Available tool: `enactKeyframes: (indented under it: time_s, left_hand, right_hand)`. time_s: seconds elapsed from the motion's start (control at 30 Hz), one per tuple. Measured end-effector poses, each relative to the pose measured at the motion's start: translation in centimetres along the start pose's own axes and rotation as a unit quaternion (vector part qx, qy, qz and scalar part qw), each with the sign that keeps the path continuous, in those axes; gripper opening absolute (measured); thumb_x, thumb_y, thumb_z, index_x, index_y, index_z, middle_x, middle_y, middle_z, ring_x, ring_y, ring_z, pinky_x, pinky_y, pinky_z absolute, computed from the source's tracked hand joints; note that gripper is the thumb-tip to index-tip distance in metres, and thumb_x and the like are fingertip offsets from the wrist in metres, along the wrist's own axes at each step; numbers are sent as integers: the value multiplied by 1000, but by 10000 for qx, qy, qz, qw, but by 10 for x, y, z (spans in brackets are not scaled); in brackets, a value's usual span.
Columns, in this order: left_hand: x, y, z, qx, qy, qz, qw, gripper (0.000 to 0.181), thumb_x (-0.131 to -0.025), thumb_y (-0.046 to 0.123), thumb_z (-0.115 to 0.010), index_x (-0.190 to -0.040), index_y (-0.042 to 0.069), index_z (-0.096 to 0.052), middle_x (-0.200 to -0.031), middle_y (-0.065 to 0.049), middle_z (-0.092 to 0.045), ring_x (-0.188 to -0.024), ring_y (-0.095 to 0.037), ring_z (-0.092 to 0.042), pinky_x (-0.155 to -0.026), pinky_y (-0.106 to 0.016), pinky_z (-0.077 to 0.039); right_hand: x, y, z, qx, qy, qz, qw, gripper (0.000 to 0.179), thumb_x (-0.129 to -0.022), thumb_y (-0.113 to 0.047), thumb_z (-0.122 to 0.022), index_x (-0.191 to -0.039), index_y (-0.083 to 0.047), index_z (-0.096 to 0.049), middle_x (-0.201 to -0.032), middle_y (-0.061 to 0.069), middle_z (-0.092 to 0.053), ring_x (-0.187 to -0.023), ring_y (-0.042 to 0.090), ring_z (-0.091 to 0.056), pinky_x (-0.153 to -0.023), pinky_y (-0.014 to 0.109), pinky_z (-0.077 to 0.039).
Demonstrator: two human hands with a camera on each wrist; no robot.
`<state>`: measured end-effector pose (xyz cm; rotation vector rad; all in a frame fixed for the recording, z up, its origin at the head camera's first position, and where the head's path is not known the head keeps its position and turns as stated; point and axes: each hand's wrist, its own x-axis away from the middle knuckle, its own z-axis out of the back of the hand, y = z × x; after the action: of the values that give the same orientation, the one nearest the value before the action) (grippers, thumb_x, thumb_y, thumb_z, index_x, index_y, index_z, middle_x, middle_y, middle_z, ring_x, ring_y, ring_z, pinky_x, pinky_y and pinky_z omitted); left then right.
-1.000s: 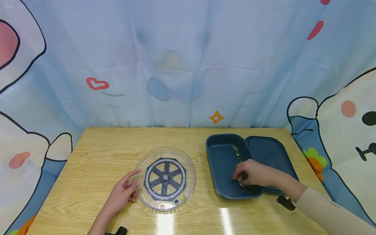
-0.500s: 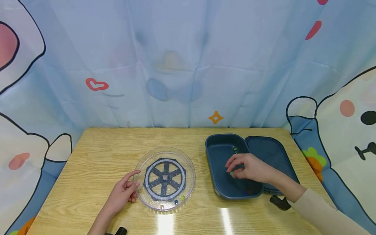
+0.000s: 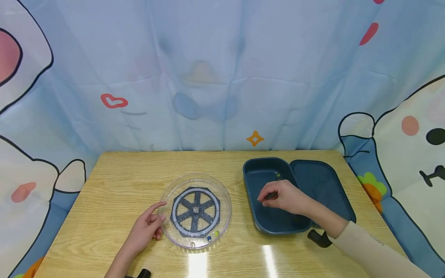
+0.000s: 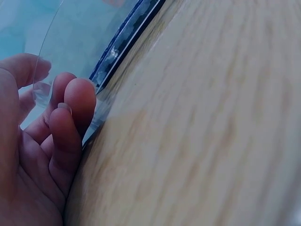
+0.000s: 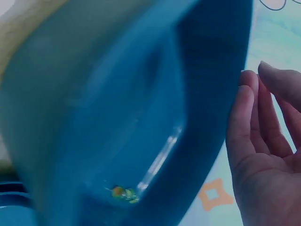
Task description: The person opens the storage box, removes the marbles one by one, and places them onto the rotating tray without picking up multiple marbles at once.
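Note:
My left hand (image 3: 144,229) grips the near left rim of a clear round dish (image 3: 228,197), thumb and forefinger at its edge, other fingers curled outside the wall. A dark six-spoked wheel shape (image 3: 195,224) shows through the dish. Near its front edge lie a yellow-green marble (image 3: 217,233), a blue marble (image 3: 209,238) and a clear marble (image 3: 192,244). Over the dark blue box (image 3: 259,185), my right hand (image 3: 283,196) pinches a small glass marble, now hidden by the fingertips. Several marbles (image 5: 124,194) sit in a corner of the box.
A dark blue lid (image 3: 318,179) lies on the table against the box's right side. The wooden table (image 3: 135,173) ends at a printed blue curtain (image 3: 208,127). A black wrist device (image 3: 320,238) hangs below the right forearm.
My right hand has risen from the box's floor and moved left towards its left wall, carrying the marble. The left hand and the dish stay put.

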<state>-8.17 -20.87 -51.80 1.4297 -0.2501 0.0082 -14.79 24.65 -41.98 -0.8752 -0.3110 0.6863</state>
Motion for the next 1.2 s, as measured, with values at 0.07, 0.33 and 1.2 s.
enactKeyframes:
  time_s: [0.07, 0.33, 1.2]
  left_hand:
    - [0, -1, 0, 4, 30, 25, 10000, 46, -101, 15, -60, -145, 16, -48, -65, -10, -54, -51, -16, -54, -49, -29, -52]
    - [1, -2, 1, 81, 53, 68, 9999, 47, -100, 15, -62, -145, 16, -48, -66, -12, -54, -52, -17, -54, -49, -29, -52]
    - [2, -1, 2, 6, 103, -11, 9999, 48, -100, 16, -62, -146, 14, -48, -67, -11, -55, -52, -17, -55, -50, -30, -54]
  right_hand:
    - [1, 5, 0, -58, -218, -206, 9995, 14, -87, 0, -75, -101, -3, -74, -100, 9, -68, -87, 16, -68, -75, 29, -59]
    - [7, 24, 2, -65, -1828, -1469, 9721, 27, -80, 2, -79, -105, -5, -73, -94, 4, -66, -81, 14, -65, -69, 28, -56]
    - [14, 24, -2, 1027, -2435, -1542, 9520, 30, -75, 12, -73, -77, -19, -74, -68, -10, -62, -61, 4, -57, -57, 23, -50]
